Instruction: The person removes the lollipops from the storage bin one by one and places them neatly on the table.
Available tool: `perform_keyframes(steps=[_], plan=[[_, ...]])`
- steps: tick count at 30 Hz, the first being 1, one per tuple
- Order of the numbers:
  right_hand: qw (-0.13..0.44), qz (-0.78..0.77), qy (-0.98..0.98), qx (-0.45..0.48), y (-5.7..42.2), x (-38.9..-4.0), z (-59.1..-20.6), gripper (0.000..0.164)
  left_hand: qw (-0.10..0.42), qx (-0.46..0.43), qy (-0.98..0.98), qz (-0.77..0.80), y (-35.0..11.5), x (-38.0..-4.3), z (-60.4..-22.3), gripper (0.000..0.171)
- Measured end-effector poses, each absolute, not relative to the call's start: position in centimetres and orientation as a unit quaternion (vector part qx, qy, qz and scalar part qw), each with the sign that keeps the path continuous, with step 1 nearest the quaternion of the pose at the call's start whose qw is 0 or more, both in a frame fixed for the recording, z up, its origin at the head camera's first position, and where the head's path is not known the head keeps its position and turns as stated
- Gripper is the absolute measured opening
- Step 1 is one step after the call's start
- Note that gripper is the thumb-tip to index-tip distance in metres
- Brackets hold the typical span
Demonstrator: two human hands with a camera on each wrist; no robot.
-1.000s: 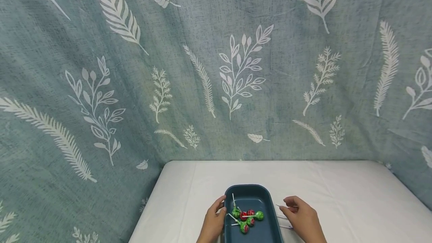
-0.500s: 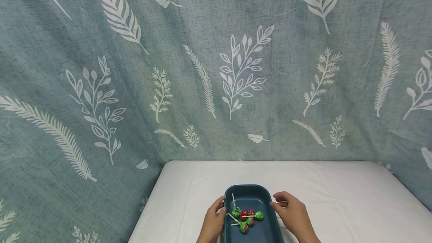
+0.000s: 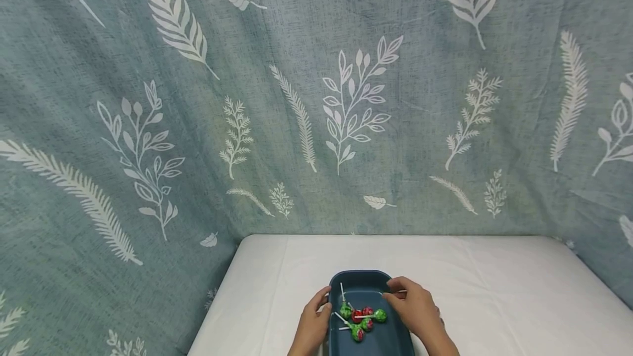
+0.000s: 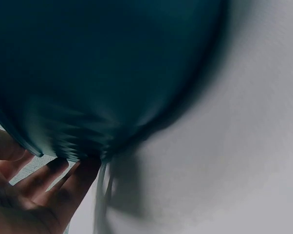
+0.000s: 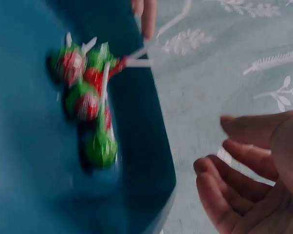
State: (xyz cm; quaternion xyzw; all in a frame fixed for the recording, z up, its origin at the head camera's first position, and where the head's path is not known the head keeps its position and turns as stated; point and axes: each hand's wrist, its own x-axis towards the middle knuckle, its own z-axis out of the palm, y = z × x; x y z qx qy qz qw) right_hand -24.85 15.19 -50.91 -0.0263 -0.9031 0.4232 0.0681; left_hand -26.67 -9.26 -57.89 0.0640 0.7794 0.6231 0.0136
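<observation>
A dark blue rounded tray (image 3: 378,342) lies near the front of the table in the head view. Several lollipops (image 3: 357,334) in green and red wrappers with white sticks are clustered in it. My left hand (image 3: 312,324) holds the tray's left edge; in the left wrist view its fingertips (image 4: 90,165) meet the tray's wall. Over the right rim is my right hand (image 3: 414,306), fingers bent toward the thumb. The right wrist view shows that hand (image 5: 253,170) beside the lollipops (image 5: 101,151), with a gap between thumb and fingers and nothing held there.
A white cloth (image 3: 494,284) covers the table. Behind it and along the left side hangs a grey-green curtain (image 3: 296,125) with a white leaf pattern. Fingertips (image 5: 149,22) of my left hand show at the tray's rim in the right wrist view.
My right hand has moved left, from beside the tray to over its right rim. Thin white sticks seen right of the tray a second ago are now hidden. My left hand has stayed put.
</observation>
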Motion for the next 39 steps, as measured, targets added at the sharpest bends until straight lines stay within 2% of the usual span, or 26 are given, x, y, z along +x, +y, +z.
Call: perform_keyframes(steps=[10,24,39], plan=[[0.062,0.43,-0.9,0.022,13.8,-26.0,-50.7,0.024,0.015,0.064,0.779,0.624,-9.2,-26.8,-58.0,0.041],[0.045,0.367,-0.926,0.069,12.0,-27.9,-52.5,0.023,0.019,0.07,0.772,0.632,-9.3,-26.8,-58.0,0.041],[-0.023,0.318,-0.945,0.076,10.9,-28.5,-54.0,0.017,0.018,0.065,0.765,0.64,-9.3,-26.7,-58.1,0.041]])
